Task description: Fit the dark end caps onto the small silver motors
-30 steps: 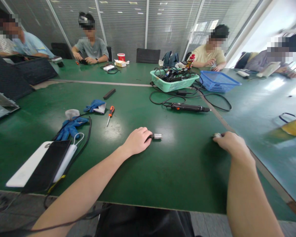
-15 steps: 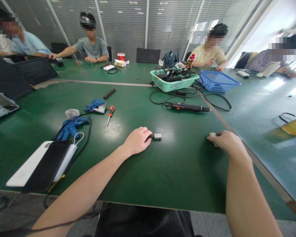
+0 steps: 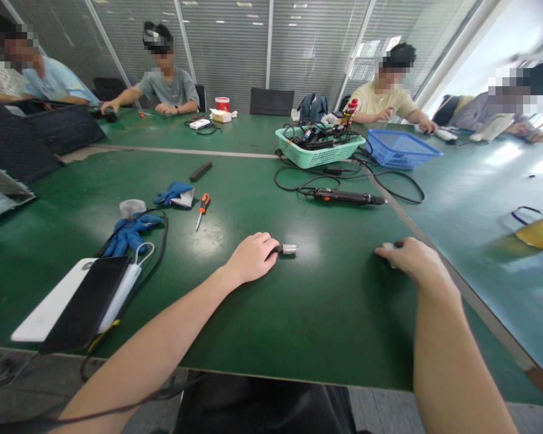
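The tool [image 3: 290, 249] lies on the table [image 3: 308, 325], silver end protruding from the left hand [image 3: 253, 258], whose fingers curl around its dark part. The right hand [image 3: 420, 260], well apart, pinches a pale piece [image 3: 391, 248] low at the table; the fingers partly hide it. Beyond both hands, a power driver [image 3: 348, 198] lies crosswise, its cord looped before the cable-filled green basket [image 3: 317, 158]. The blue basket [image 3: 400, 159] stands beside that. Left: screwdriver [image 3: 203, 208], blue gloves [image 3: 127, 235], black slab [image 3: 90, 301]. Any lettering on the red tub [image 3: 222, 105] is too small to read.
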Demonstrator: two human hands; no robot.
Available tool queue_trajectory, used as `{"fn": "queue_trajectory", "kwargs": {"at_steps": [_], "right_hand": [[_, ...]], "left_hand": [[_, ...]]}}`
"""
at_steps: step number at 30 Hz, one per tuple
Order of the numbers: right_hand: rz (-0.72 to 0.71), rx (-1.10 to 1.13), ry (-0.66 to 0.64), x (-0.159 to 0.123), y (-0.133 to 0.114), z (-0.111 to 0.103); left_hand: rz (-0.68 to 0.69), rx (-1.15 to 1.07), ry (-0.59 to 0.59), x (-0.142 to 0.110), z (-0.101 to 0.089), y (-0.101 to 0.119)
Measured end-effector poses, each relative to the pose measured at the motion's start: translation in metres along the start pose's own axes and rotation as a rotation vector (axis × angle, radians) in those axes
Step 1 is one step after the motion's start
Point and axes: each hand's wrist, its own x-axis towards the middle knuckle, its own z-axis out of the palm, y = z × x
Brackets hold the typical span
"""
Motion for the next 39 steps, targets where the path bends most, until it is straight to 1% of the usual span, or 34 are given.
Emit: {"fn": "queue_trajectory", "kwargs": {"at_steps": [2,3,5,7,9,11,13,15,16,18,21,25,32,39], "right_hand": [[0.027,-0.058,-0.015,-0.003,-0.007,-0.005],[0.026,-0.070,0.021,-0.006,-0.013,-0.008],[-0.027,-0.035,0.178,-0.014,-0.031,-0.013],[-0.158,0.076,0.327,-0.027,-0.057,-0.014],[-0.353,0.240,0.374,-0.046,-0.091,-0.009],[-0.559,0.352,0.335,-0.069,-0.126,0.001],[-0.748,0.408,0.235,-0.091,-0.157,0.014],[-0.887,0.425,0.153,-0.108,-0.180,0.028],[-0.942,0.429,0.125,-0.113,-0.187,0.034],[-0.994,0.429,0.081,-0.119,-0.194,0.043],[-1.016,0.420,0.024,-0.119,-0.194,0.050],[-1.024,0.427,0.015,-0.119,-0.189,0.049],[-1.025,0.410,0.006,-0.121,-0.190,0.048],[-1.045,0.443,-0.024,-0.120,-0.189,0.047]], "left_hand": [[-0.004,-0.001,-0.002,0.000,0.000,0.000],[-0.004,0.001,-0.002,0.000,0.000,0.000],[-0.003,0.006,-0.001,0.000,0.002,-0.001],[0.000,0.012,0.002,-0.001,0.003,-0.001],[0.000,0.016,0.004,-0.001,0.003,-0.002],[0.001,0.018,0.005,-0.001,0.003,-0.002],[0.006,0.015,0.006,-0.001,0.003,-0.001],[0.011,0.013,0.011,-0.001,0.002,-0.001],[0.014,0.014,0.013,-0.001,0.002,-0.001],[0.018,0.018,0.016,0.000,0.002,0.000],[0.021,0.019,0.015,0.000,0.002,0.000],[0.020,-0.003,0.019,0.000,0.003,-0.001],[0.037,0.004,0.006,0.000,0.003,-0.002],[0.048,-0.017,0.007,-0.001,0.003,-0.001]]}}
